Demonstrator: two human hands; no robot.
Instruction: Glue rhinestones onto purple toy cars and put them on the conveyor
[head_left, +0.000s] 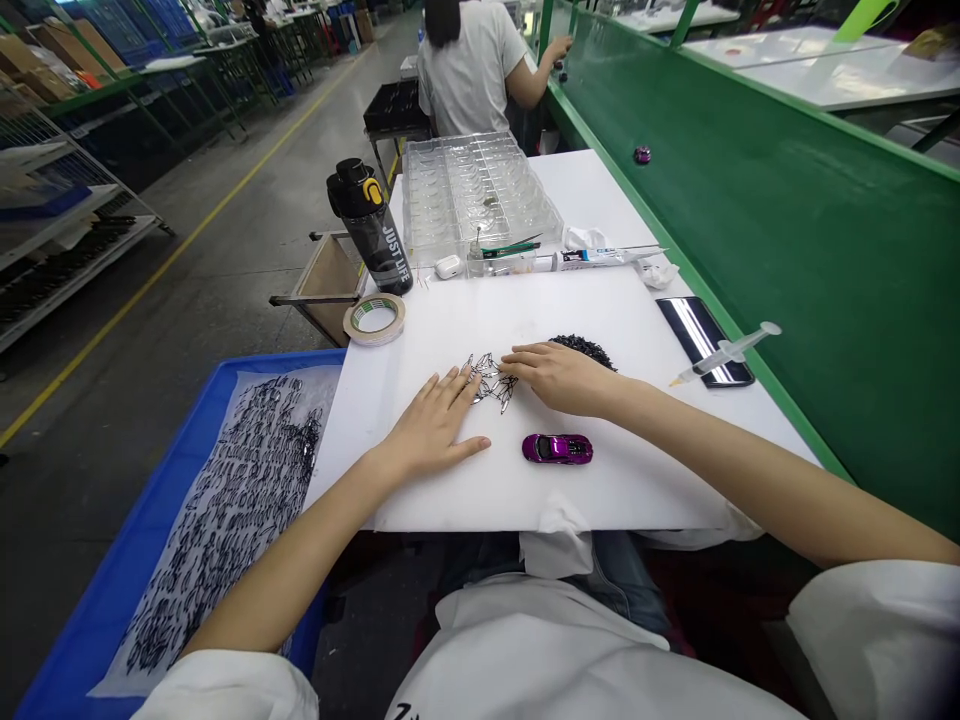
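Observation:
My left hand [435, 425] lies flat on the white work board [450, 500], fingers apart, its fingertips at the left side of a loose cluster of small black wire-like loops [491, 385]. From the right, my right hand [559, 375] reaches over with its fingers stretched out, their tips at the cluster's right side. Partly hidden behind that hand is a heap of small black parts [583, 347]. A purple toy car [557, 449] rests on the board nearer to me, just below both hands and touched by neither.
Around the board stand a dark bottle [371, 228], a tape roll [375, 318], clear plastic trays [480, 190], a phone [686, 320] and a syringe [724, 355]. A blue bin [206, 400] of black parts sits left. Along the right runs a green conveyor [750, 200]; a person [480, 70] sits ahead.

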